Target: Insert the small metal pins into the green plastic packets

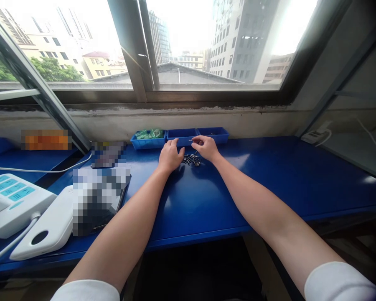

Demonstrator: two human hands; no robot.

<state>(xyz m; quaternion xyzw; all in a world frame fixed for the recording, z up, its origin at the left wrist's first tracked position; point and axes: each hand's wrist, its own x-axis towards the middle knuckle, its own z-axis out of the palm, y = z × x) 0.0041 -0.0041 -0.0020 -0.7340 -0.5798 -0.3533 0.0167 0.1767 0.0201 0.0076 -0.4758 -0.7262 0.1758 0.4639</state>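
Note:
A pile of small, thin dark and silver metal pieces (192, 159), which look like screws, lies on the blue table between my hands. My left hand (169, 156) rests at the pile's left side, thumb apart from the fingers, with nothing seen in it. Above the pile, my right hand (207, 148) pinches one screw-like metal piece (191, 140) between thumb and fingertips, close to the front of the blue three-part bin (178, 145). Green plastic packaging (149, 133) fills the bin's left compartment. Small bits show in the right compartment; my hands partly block the middle one.
The bin stands against the wall under the window. To the left are a blurred phone-like object (108, 154), a white power bank-like device (47, 225), a white power strip (15, 200) and a white cable (56, 171). Metal shelf posts rise at both sides.

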